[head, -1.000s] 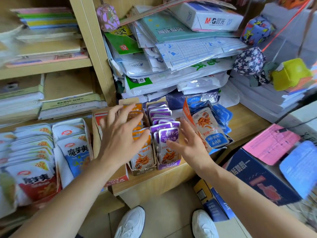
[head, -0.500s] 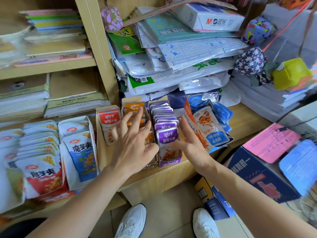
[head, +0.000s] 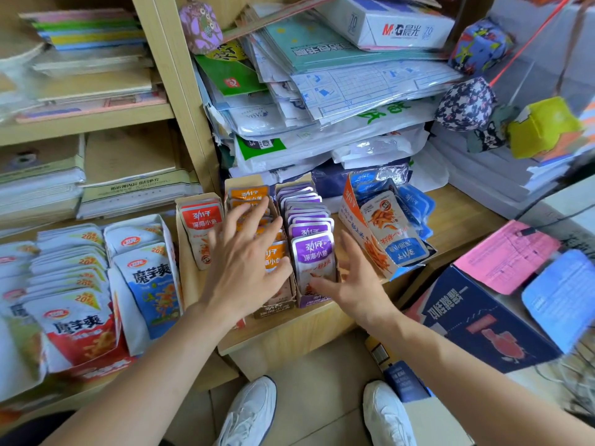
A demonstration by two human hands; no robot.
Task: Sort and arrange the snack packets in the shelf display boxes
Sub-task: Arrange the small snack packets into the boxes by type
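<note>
The left hand [head: 244,262] hangs released, fingers straight and spread, over the row of orange packets [head: 249,193], which stand upright in a narrow display box on the wooden shelf [head: 457,220]; whether the palm touches them cannot be told. The right hand [head: 354,281] is also released and holds nothing. Its fingers are spread along the right side of the neighbouring box of purple packets [head: 312,249], and its thumb lies near the foot of the front packet. Left of the orange row stands a box with red packets [head: 201,217]. To the right, a tilted box [head: 354,217] leans over with blue packets [head: 386,220] spilling from it. Further left, larger white snack bags [head: 151,281] fill their own boxes on a lower shelf. A pile of wrapped stationery [head: 338,91] rises behind the boxes.
</note>
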